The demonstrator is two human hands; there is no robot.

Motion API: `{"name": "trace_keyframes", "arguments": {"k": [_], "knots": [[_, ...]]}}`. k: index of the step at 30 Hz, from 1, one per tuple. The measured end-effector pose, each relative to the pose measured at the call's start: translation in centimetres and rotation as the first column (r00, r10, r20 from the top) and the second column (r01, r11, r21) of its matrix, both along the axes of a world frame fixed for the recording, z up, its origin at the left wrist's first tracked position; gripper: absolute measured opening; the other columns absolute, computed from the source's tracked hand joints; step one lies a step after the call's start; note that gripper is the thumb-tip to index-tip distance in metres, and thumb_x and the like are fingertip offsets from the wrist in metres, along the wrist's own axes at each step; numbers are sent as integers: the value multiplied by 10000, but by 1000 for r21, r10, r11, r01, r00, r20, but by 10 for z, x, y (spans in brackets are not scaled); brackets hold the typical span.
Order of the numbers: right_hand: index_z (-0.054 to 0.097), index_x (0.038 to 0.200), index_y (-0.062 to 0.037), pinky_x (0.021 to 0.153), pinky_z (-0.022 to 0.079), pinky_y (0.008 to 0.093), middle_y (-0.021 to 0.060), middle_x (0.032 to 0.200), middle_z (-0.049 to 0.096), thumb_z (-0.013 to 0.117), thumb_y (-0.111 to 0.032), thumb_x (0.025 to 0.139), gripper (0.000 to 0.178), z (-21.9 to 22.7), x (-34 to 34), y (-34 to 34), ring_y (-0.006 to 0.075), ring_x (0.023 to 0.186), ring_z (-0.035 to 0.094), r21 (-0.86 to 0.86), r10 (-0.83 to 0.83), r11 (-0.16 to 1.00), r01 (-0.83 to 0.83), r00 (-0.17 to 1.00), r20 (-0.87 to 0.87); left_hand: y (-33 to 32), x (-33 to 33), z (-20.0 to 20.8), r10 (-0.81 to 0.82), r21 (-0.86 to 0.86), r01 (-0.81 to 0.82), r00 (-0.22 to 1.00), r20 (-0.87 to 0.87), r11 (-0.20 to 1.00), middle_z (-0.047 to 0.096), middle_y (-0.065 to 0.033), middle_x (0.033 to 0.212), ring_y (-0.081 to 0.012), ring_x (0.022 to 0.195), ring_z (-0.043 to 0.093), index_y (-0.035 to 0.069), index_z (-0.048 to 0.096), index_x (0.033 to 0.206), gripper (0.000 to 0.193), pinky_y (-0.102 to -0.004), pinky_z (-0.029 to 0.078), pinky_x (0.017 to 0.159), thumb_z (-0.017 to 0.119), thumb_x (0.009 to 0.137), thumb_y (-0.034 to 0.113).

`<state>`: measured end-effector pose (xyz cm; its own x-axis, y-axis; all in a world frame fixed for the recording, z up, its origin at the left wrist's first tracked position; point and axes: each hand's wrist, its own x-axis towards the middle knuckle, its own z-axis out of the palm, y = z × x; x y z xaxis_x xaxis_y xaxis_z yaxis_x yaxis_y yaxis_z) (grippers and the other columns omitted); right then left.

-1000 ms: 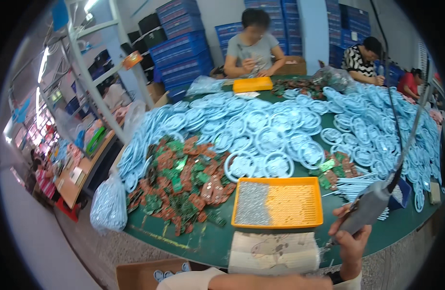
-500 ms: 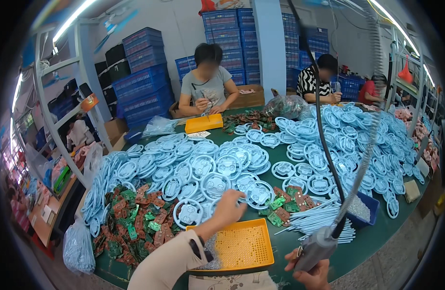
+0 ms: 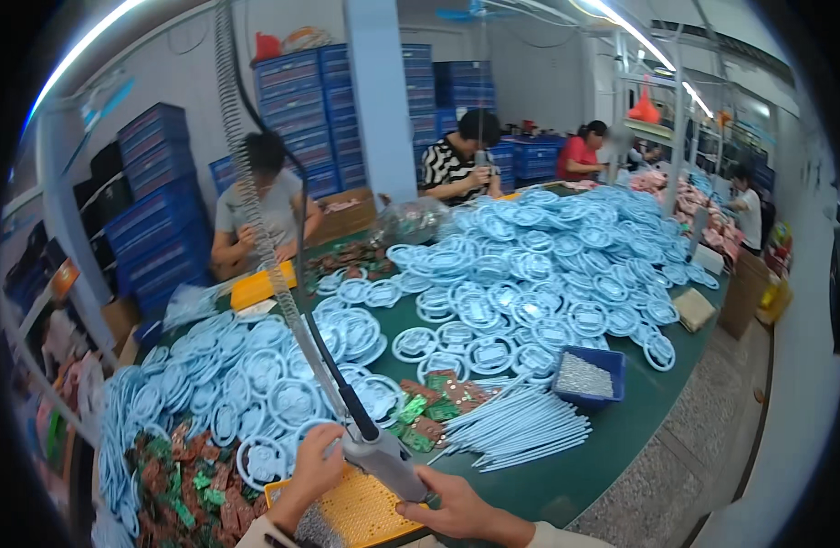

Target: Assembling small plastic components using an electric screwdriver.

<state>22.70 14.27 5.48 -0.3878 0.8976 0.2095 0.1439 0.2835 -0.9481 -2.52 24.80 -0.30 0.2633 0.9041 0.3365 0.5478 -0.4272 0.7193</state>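
Head view: the grey corded tool [image 3: 388, 464] lies between the person's two hands, over the near side of the green worktop [image 3: 566, 484]. Its long axis slants from upper left, where the cable [image 3: 321, 352] enters, down to lower right, where the right hand [image 3: 456, 504] is closed around its lower body. That makes the right hand the one in firm contact. The left hand [image 3: 318, 464] is just beside the upper end, on the tool's left, its fingers curled; whether they touch the casing or hold something small cannot be told. The tool's working tip is not visible.

Under the tool and the left wrist sits a yellow perforated tray [image 3: 272, 493], partly covered by the forearms, with small silvery pieces at its left. Just left of the left hand is a pale blue ring-shaped part [image 3: 263, 463], beside a heap of green and brown boards [image 3: 187, 489]. To the right of the tool, beyond the right hand, lie a bundle of pale sticks [image 3: 520, 427] and a dark blue bin [image 3: 586, 400].
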Motion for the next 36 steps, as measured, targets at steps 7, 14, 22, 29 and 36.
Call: {"name": "trace_keyframes", "arguments": {"k": [7, 14, 22, 29, 36], "knots": [[439, 1352, -9, 973, 403, 389, 176, 1244, 533, 482, -361, 959, 529, -12, 62, 74, 285, 1114, 537, 68, 63, 996, -56, 993, -100, -18, 12, 4, -200, -348, 320, 919, 340, 881, 591, -97, 1113, -193, 1032, 554, 0, 609, 1101, 247, -323, 428, 902, 552, 870, 68], [451, 1311, -63, 903, 425, 517, 253, 1204, 519, 699, -482, 737, 753, -14, 214, 212, 431, 1094, 508, 512, -661, 719, 469, 234, 713, 10, 37, 18, -220, -423, 318, 939, 264, 849, 600, -80, 1119, -154, 1002, 574, -11, 543, 1248, 324, -304, 466, 852, 510, 966, 144], [364, 1426, -143, 957, 367, 591, 200, 1429, 377, 520, -692, 774, 866, -15, 250, 269, 425, 1280, 375, 142, -359, 623, 769, 120, 926, 148, 64, 15, -38, -261, 95, 976, 215, 961, 606, -155, 1133, -219, 988, 599, 55, 560, 1257, 445, -328, 477, 852, 619, 855, 237], [318, 1464, -205, 1030, 284, 622, 229, 1482, 284, 539, -721, 734, 921, -15, 236, 302, 503, 1337, 254, 96, -430, 686, 722, 296, 853, 194, 135, 32, -104, -430, 132, 991, 89, 893, 514, -247, 1279, -319, 1174, 518, 25, 423, 1369, 663, -362, 430, 949, 615, 846, 384], [277, 1480, -185, 1049, 353, 476, 342, 1424, 292, 587, -762, 676, 1038, -14, 188, 323, 495, 1274, 387, 62, -334, 845, 532, 434, 837, 219, 164, 13, -85, -417, 37, 992, -98, 908, 432, -303, 1361, -395, 1279, 430, -1, 325, 1426, 831, -409, 377, 1024, 597, 821, 500]]}}
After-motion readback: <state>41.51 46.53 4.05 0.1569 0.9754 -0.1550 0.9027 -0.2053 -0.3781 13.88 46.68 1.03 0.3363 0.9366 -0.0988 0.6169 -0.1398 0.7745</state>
